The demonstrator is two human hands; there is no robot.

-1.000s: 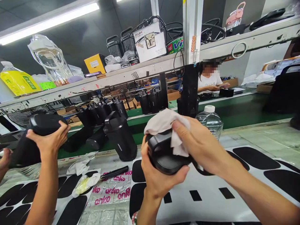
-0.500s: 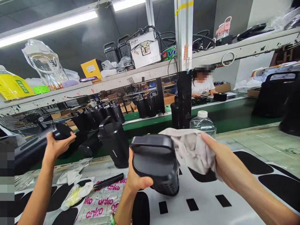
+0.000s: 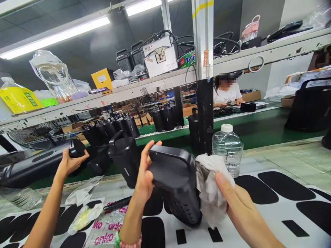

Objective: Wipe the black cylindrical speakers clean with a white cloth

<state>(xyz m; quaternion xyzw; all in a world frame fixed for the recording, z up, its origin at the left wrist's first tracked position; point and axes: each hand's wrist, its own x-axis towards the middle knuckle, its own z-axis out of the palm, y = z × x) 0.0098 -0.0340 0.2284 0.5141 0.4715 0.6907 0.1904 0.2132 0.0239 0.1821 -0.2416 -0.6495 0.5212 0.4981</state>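
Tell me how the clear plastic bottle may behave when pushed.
The clear plastic bottle will probably flex, since its walls look thin and ribbed. It stands upright, taller than wide, so a push near its white cap could tip it.

Room above handle [image 3: 172,151]; bottle [image 3: 229,146] behind cloth [image 3: 212,186]

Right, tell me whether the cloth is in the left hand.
No, the cloth is bunched in the right hand.

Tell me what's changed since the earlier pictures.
The crumpled white cloth in the right hand went from atop the black plastic handled device to its right side; the left hand shifted from beneath it to its left side. The clear white-capped bottle stayed put.
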